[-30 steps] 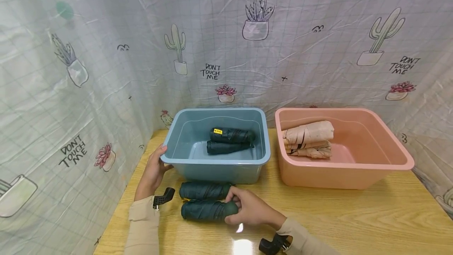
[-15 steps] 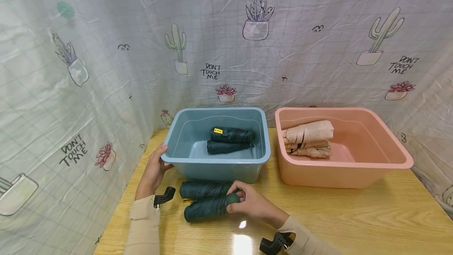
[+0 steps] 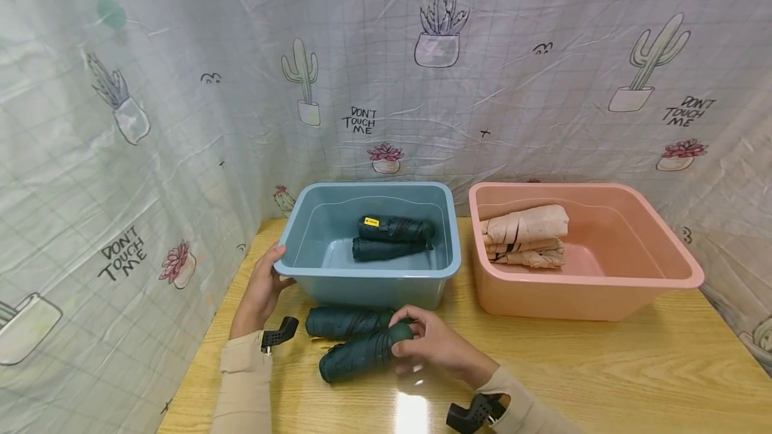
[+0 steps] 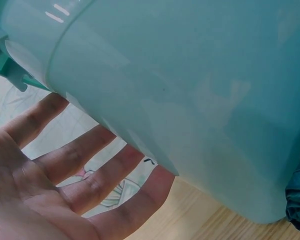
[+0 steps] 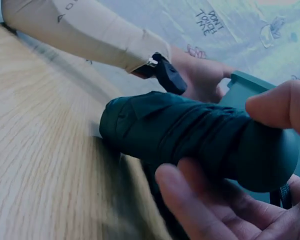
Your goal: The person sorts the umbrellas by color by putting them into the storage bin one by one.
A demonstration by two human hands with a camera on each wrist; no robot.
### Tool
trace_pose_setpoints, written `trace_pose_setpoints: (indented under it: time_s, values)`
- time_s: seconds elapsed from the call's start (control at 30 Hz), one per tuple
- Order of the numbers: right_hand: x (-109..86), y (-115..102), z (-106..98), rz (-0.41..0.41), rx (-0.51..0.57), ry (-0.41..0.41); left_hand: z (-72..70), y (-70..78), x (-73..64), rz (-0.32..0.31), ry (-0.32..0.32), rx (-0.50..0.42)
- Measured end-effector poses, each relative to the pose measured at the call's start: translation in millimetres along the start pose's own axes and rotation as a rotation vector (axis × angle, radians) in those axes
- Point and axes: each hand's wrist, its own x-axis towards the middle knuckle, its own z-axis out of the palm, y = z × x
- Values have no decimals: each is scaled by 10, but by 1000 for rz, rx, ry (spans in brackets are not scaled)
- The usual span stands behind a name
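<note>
My right hand (image 3: 437,343) pinches the rounded handle end of a dark green folded umbrella (image 3: 362,357). Thumb and fingers lie on opposite sides of it in the right wrist view, where the umbrella (image 5: 175,132) shows a shadow below. A second dark green umbrella (image 3: 344,322) lies just behind, along the blue bin's front. At the bin's left front corner, my left hand (image 3: 262,286) touches the blue bin (image 3: 368,274); in the left wrist view its spread fingers (image 4: 85,155) meet the outer wall. Two more dark umbrellas (image 3: 392,236) lie inside that bin.
A pink bin (image 3: 561,300) stands to the right of the blue one, with several beige folded umbrellas (image 3: 525,226) at its left side. Both bins are on a wooden table (image 3: 573,367). A printed curtain (image 3: 374,72) hangs behind and at the sides.
The front umbrella has shifted slightly right in my right hand and swung to a slant, its handle end now farther back. My left hand stays at the blue bin.
</note>
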Motion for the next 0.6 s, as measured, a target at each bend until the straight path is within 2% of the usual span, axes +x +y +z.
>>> trace_pose_setpoints:
  time_s: [0.43, 0.6]
  values:
    - [14, -72, 29, -96, -143, 18, -2, -5, -5, -1, 8, -5]
    - [20, -112, 33, -120, -115, 50, -3, -2, -9, 3, 4, -5]
